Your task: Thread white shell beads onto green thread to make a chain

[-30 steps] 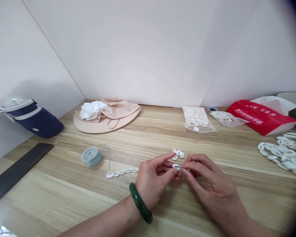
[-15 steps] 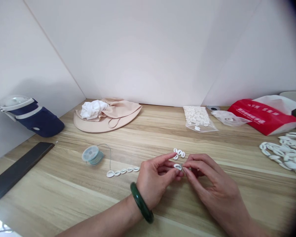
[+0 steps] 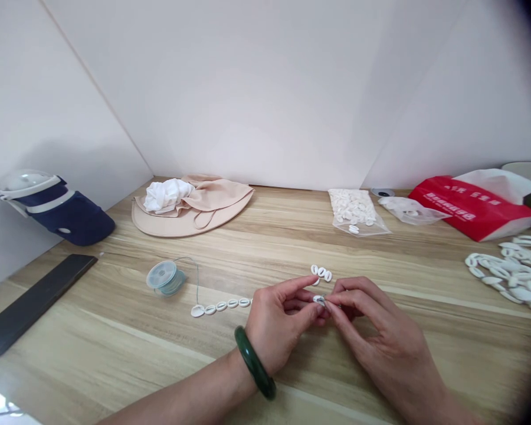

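Note:
My left hand (image 3: 277,321), with a green bangle (image 3: 254,363) at its wrist, pinches a white cowrie shell (image 3: 318,298) between thumb and fingers. My right hand (image 3: 384,330) has its thumb and index finger closed at the shell's right edge, seemingly on a thread whose end is hidden. Several cowrie shells in a row (image 3: 222,306) lie left of my left hand, strung on a thread from a spool (image 3: 164,276); the hand hides the rest of the row. Just beyond my fingertips sit several loose cowrie shells (image 3: 322,272).
Bags of shells (image 3: 354,208) and a red packet (image 3: 464,209) lie at the back right, with a heap of strung shells (image 3: 508,274) at the right edge. A beige hat (image 3: 225,203), a blue-sleeved cup (image 3: 66,212) and a dark bar (image 3: 39,301) are on the left.
My right fingertips have shifted slightly left, closer against the held shell. One more shell of the row shows partly beside my left hand.

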Motion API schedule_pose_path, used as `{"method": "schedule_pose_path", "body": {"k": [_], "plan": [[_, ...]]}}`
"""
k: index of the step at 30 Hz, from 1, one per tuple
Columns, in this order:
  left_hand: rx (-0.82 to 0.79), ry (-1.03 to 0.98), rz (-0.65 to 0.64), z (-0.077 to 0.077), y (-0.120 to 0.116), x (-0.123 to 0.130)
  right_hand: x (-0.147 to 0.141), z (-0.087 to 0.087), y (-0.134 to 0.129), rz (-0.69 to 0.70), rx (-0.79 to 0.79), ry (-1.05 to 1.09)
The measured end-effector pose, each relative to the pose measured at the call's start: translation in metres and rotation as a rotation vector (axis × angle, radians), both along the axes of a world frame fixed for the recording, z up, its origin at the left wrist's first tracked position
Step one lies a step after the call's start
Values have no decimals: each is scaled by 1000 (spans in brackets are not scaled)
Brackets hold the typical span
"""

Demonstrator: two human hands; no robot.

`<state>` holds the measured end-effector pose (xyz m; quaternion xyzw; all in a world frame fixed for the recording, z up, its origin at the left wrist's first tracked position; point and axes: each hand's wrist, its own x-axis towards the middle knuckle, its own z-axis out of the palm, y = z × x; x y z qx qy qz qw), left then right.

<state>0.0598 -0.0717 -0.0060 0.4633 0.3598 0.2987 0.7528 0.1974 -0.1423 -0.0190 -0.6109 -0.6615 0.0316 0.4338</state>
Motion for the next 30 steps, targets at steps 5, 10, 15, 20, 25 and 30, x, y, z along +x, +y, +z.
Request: {"method": "schedule_pose_path", "body": {"k": [5,10,15,20,25,30], "plan": [[-16,-2,-17,1,-2,0,0,-1,0,-3,22,-67],[5,-6,-35,1,-3,0,0,-2,-1,-13,28,-123],[53,28,-35,-1,-2,-1,-2,-1,0,-27,12,-145],[155,107,-47,0,-2,-5,-1,1,2,-48,33,-237],[406,161,49,4,4,-10,1,3,3,-44,13,-227],[417,87,207,13,15,-12,-1,3,3,-48,-46,-207]]}}
